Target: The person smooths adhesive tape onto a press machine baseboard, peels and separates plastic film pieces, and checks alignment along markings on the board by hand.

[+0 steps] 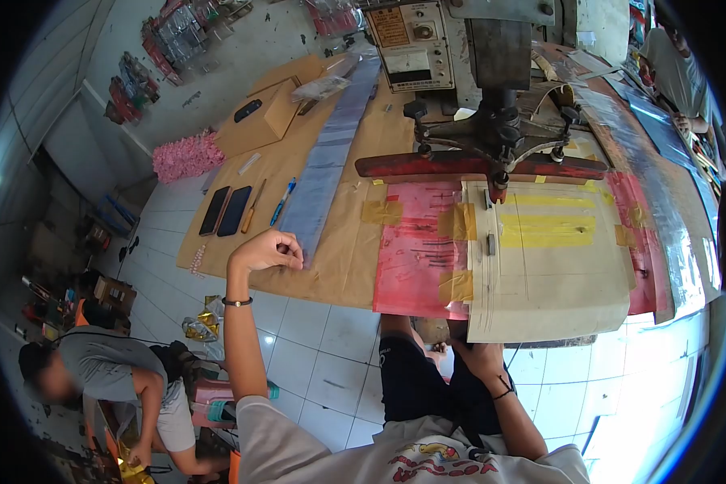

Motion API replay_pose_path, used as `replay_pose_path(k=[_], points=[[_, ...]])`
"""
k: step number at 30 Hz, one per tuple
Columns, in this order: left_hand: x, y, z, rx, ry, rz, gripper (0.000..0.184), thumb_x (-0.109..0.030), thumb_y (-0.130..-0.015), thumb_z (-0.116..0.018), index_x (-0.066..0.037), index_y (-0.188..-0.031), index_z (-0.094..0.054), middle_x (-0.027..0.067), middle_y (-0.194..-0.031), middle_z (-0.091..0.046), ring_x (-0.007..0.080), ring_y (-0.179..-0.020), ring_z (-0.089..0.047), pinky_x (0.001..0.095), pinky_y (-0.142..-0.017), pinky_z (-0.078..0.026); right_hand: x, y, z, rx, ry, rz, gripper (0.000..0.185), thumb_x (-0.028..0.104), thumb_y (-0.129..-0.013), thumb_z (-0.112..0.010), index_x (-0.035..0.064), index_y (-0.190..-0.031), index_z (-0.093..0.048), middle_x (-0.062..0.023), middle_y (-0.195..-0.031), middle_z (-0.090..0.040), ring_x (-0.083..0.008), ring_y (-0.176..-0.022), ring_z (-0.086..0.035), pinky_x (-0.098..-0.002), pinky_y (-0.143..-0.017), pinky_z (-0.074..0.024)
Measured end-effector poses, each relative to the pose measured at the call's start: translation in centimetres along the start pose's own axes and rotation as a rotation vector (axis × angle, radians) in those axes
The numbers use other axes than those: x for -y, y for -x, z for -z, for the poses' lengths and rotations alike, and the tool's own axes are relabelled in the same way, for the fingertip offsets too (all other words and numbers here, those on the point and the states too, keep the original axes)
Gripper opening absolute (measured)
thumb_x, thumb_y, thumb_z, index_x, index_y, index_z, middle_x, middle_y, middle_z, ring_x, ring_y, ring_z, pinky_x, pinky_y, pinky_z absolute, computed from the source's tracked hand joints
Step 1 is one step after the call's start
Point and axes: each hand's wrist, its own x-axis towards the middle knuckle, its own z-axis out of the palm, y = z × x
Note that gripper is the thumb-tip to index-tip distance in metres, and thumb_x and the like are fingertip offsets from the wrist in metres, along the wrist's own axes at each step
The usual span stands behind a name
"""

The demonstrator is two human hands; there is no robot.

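My left hand (271,250) is closed, thumb and fingertips pinched at the near left corner of a long strip of bluish clear plastic (331,169). The strip lies across the brown paper-covered table top. My right hand (482,360) is low, between my knees and the near edge of a beige board (565,282); its fingers are hidden. That board carries yellow tape and lies over a red sheet (419,250) under the press machine (504,137). The press's long red bar (419,167) spans the board's far edge.
Two phones (234,211), a wooden-handled tool (253,206) and a blue pen (283,202) lie left of the strip. Beyond them stand a cardboard box (258,121) and a pink bundle (187,156). One person (121,371) bends at lower left; another (676,73) is at far right.
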Motion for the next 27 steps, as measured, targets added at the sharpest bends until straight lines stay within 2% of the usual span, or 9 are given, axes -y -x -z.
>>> replay_pose_path(k=[6,8,9,14,20,27], points=[[0.7,-0.5,0.1,0.006,-0.012,0.049,0.032,-0.013,-0.067,-0.092,-0.004,-0.086,-0.069,-0.0066,-0.073,-0.045,0.0043,-0.067,-0.042,0.0237,-0.062,-0.038,0.2,-0.2,0.3,-0.004,-0.039,0.005,0.066,0.032,-0.074,-0.084,0.0011,-0.125,-0.057,-0.0252,-0.11,-0.064,-0.0472,-0.102,-0.061,-0.0527,-0.086,-0.049],[0.3,-0.5,0.1,0.007,-0.006,0.076,0.033,-0.013,-0.067,-0.092,-0.003,-0.087,-0.068,-0.0076,-0.071,-0.041,0.0042,-0.065,-0.04,0.0231,-0.06,-0.038,0.7,-0.2,0.4,-0.06,-0.033,0.005,0.055,0.031,-0.075,-0.083,0.0058,-0.12,-0.063,-0.0209,-0.108,-0.067,-0.0437,-0.098,-0.063,-0.0511,-0.083,-0.0503],[0.4,-0.5,0.1,0.01,0.021,0.074,0.033,-0.012,-0.067,-0.092,-0.003,-0.087,-0.068,-0.0077,-0.07,-0.041,0.0039,-0.064,-0.04,0.0227,-0.059,-0.038,0.9,-0.2,0.5,-0.088,-0.029,0.006,0.05,0.03,-0.076,-0.082,0.0081,-0.118,-0.067,-0.0188,-0.106,-0.068,-0.0419,-0.097,-0.065,-0.0503,-0.081,-0.051],[0.9,-0.6,0.3,0.033,0.087,0.054,0.031,-0.009,-0.07,-0.09,-0.003,-0.089,-0.066,-0.0078,-0.069,-0.043,0.0033,-0.063,-0.041,0.0215,-0.055,-0.037,0.8,-0.3,0.4,-0.077,-0.006,-0.004,0.051,0.032,-0.076,-0.083,0.0079,-0.119,-0.066,-0.0189,-0.106,-0.068,-0.0422,-0.097,-0.064,-0.0506,-0.081,-0.0505],[0.9,-0.8,0.3,0.024,0.143,0.116,0.031,-0.006,-0.07,-0.089,-0.002,-0.091,-0.067,-0.0074,-0.07,-0.046,0.0033,-0.064,-0.043,0.0215,-0.058,-0.039,1.0,-0.3,0.4,-0.08,-0.028,-0.009,0.052,0.033,-0.075,-0.083,0.0074,-0.117,-0.067,-0.0188,-0.104,-0.068,-0.0419,-0.095,-0.064,-0.0508,-0.08,-0.0502],[0.7,-0.3,0.2,0.033,0.051,0.042,0.032,-0.006,-0.069,-0.09,-0.002,-0.092,-0.067,-0.007,-0.072,-0.048,0.0029,-0.067,-0.044,0.021,-0.06,-0.039,0.4,-0.2,-0.1,-0.08,-0.013,0.004,0.049,0.034,-0.075,-0.083,0.0069,-0.113,-0.068,-0.0185,-0.101,-0.069,-0.0415,-0.092,-0.065,-0.0508,-0.079,-0.0503]])
